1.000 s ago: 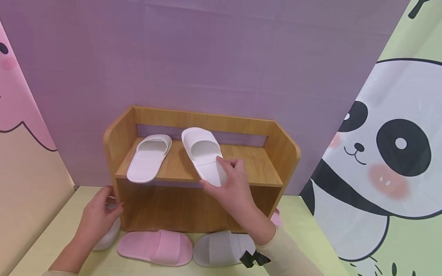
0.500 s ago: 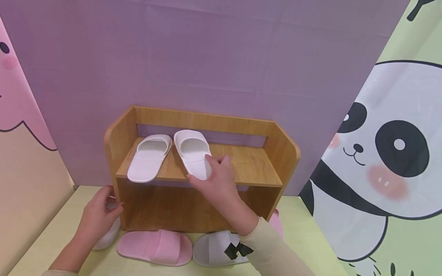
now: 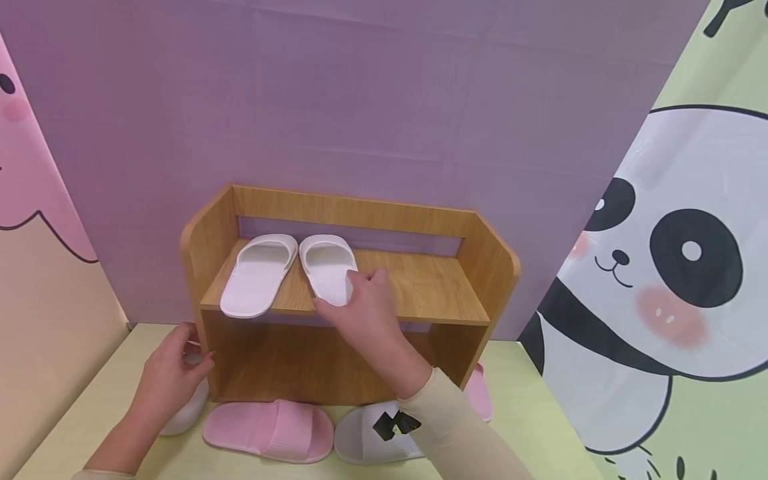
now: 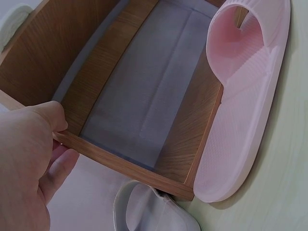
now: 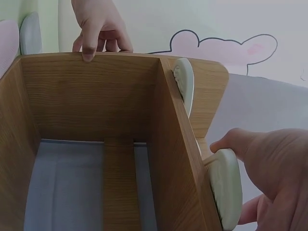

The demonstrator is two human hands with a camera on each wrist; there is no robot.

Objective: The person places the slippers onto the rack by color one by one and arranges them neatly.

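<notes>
The right arm (image 3: 459,430), sleeved to the wrist (image 3: 414,375), reaches up and inward from the lower right; the right hand (image 3: 367,312) pinches, its thumb (image 3: 327,309) below its fingers (image 3: 355,279). The left arm (image 3: 123,437) slants up from the lower left, bare beyond a pale cuff (image 3: 103,475); the left hand (image 3: 171,373), held lower than the right, pinches with bent fingers opposite the thumb

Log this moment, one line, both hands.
right hand: pinches white slipper at upper shelf | left hand: grips rack's side panel | second white slipper: on upper shelf
</notes>
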